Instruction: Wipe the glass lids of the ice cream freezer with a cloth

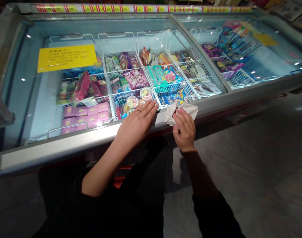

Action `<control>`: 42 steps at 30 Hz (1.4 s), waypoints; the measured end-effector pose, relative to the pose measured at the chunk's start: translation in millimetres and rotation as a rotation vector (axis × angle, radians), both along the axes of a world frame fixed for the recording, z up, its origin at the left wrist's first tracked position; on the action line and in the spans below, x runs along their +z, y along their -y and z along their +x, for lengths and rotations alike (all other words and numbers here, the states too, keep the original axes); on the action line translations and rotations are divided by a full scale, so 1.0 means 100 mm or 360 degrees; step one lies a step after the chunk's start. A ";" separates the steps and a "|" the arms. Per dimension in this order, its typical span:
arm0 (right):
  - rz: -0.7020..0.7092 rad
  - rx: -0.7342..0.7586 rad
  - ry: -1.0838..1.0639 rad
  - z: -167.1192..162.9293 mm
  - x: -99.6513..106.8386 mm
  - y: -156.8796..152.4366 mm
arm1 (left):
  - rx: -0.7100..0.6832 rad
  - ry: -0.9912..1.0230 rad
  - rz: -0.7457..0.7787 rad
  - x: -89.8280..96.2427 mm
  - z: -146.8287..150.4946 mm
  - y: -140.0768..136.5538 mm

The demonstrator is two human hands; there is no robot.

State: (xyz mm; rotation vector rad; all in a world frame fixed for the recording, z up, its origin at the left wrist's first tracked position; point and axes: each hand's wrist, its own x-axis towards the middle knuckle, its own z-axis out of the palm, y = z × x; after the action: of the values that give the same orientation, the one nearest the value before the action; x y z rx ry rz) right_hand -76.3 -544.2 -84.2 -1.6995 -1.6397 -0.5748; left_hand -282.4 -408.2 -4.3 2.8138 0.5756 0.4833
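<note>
A long chest freezer [66, 143] with a glass top and a metal front rim stretches across the view. My left hand [137, 122] lies flat at the front edge of the glass, fingers stretched out, with a ring on one finger. Under the fingers of my right hand [184, 130], a crumpled whitish cloth [191, 109] is pressed on the front rim. Just beyond my left hand, round clear-lidded cups [146, 93] show through the glass.
Inside, white wire baskets [127, 96] hold bagged frozen goods and pink boxes [92, 110]. A yellow notice [66, 58] is on the glass at left. Price labels [101, 8] line the back rim. Grey floor [252, 148] lies at right.
</note>
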 end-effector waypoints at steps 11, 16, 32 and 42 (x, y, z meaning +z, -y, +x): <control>0.0375 -0.0426 -0.0423 1.92 0.00 0.03 | 0.0027 -0.0057 -0.0014 0.03 -0.01 0.01; 0.0312 -0.0374 -0.0349 1.45 -0.02 0.05 | -0.0033 0.0009 -0.0020 0.00 0.24 0.08; 0.0228 -0.0657 -0.0556 2.40 0.07 0.01 | -0.0673 -0.0104 0.0140 -0.01 1.99 0.16; 0.0078 -0.0465 -0.0460 2.16 0.04 0.15 | -0.0625 -0.0134 0.0235 0.06 1.87 0.24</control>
State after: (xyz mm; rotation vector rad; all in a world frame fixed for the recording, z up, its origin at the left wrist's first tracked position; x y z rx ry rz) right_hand 139.6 -559.3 -80.5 -1.9009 -1.1768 -0.4740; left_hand -95.6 -432.4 2.1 2.9915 -0.0075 0.3418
